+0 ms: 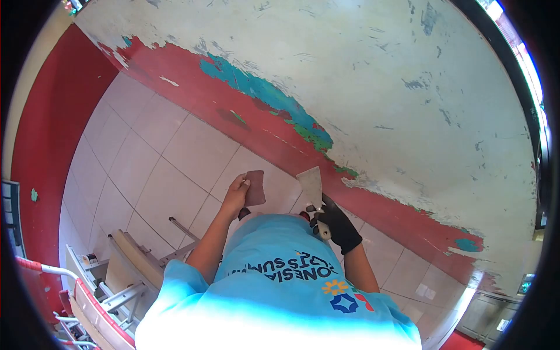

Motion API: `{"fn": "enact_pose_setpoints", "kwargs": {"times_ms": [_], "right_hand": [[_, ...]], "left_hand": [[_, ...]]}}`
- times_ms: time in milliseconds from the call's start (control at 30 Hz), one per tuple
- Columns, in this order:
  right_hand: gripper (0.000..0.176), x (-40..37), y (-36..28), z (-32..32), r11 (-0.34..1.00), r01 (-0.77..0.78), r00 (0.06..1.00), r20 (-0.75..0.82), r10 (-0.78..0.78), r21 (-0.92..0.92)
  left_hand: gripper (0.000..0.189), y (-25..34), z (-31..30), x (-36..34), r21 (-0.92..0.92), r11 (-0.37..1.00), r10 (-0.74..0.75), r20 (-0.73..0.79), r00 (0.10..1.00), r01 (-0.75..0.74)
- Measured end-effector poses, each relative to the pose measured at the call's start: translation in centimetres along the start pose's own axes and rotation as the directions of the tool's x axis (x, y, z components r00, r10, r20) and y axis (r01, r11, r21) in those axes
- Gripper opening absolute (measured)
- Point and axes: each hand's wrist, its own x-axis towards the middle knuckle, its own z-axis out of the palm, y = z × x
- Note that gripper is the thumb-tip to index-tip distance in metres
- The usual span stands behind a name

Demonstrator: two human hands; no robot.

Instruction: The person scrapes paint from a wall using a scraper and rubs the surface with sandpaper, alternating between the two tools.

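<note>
My bare left hand [235, 197] pinches a small reddish-brown sheet that looks like sandpaper [255, 188] by its left edge. In a black glove, my right hand [338, 226] is closed around the handle of a putty knife [311, 185], whose broad, pale-smeared blade points up and away from me. Both tools are held in front of my blue shirt, apart from each other. Beyond them stands a wall [402, 105] with a scuffed whitish upper part and a red lower band [268, 143]. Along the border, peeled paint bares turquoise and green patches [256, 90].
Pale tiles cover the floor [169, 157]. Folding chairs [131, 262] and a red-edged metal frame [87, 291] crowd the lower left. A red wall [58, 105] rises on the left. At the lower right is a grey cabinet [487, 315].
</note>
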Motion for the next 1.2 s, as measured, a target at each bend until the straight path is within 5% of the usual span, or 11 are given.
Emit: {"fn": "enact_pose_setpoints", "kwargs": {"times_ms": [167, 300, 500, 567, 600, 700, 800, 867, 967, 1067, 1200], "right_hand": [[0.060, -1.1, -2.0, -1.7, 0.968, 0.109, 0.994, 0.052, -0.099, -0.225], [0.058, -1.8, -3.6, -3.1, 0.939, 0.136, 0.990, -0.001, -0.144, -0.315], [0.060, -1.9, -7.4, -2.1, 0.954, 0.127, 0.990, -0.020, -0.137, -0.271], [0.062, -0.9, -8.2, -2.0, 0.945, 0.121, 0.993, 0.032, -0.117, -0.303], [0.063, -0.4, -8.4, -1.8, 0.937, 0.120, 0.992, 0.068, -0.103, -0.327], [0.062, 1.8, -8.4, -0.6, 0.770, 0.280, 0.960, 0.163, -0.227, -0.573], [0.059, 3.8, -10.3, 3.3, 0.806, 0.272, 0.962, 0.149, -0.227, -0.526], [0.059, 5.6, -11.6, 6.1, 0.784, 0.219, 0.975, 0.094, -0.203, -0.581], [0.058, 8.8, -12.6, 10.0, 0.752, 0.127, 0.978, -0.046, -0.205, -0.647], [0.055, 11.7, -13.7, 13.8, 0.719, 0.089, 0.955, -0.147, -0.259, -0.689], [0.052, 14.1, -15.0, 17.6, 0.678, 0.033, 0.912, -0.255, -0.320, -0.735]], "left_hand": [[0.030, -0.1, 4.7, 2.1, 0.123, 0.986, 0.119, -0.061, 0.991, -0.111], [0.028, 2.1, 8.5, 1.7, 0.155, 0.988, 0.025, -0.028, 0.999, -0.021], [0.025, 4.0, 11.7, 1.2, 0.069, 0.993, 0.097, -0.093, 0.991, -0.091], [0.021, 2.5, 11.1, 2.9, 0.271, 0.877, 0.419, -0.028, 0.908, -0.396], [0.021, 3.1, 10.9, 2.9, 0.266, 0.880, 0.419, -0.047, 0.907, -0.393], [0.025, 4.9, 10.4, 3.3, 0.132, 0.956, 0.271, -0.050, 0.961, -0.262], [0.034, 6.7, 9.2, 4.8, -0.071, 0.974, 0.216, 0.027, 0.976, -0.214], [0.046, 9.0, 8.1, 5.7, -0.413, 0.911, 0.118, 0.248, 0.962, -0.005], [0.051, 11.1, 6.3, 8.1, -0.530, 0.843, 0.059, 0.268, 0.962, 0.096], [0.051, 13.7, 4.3, 10.3, -0.699, 0.691, 0.226, 0.451, 0.863, 0.184], [0.051, 15.6, 2.6, 12.4, -0.723, 0.636, 0.257, 0.528, 0.809, 0.269]]}}
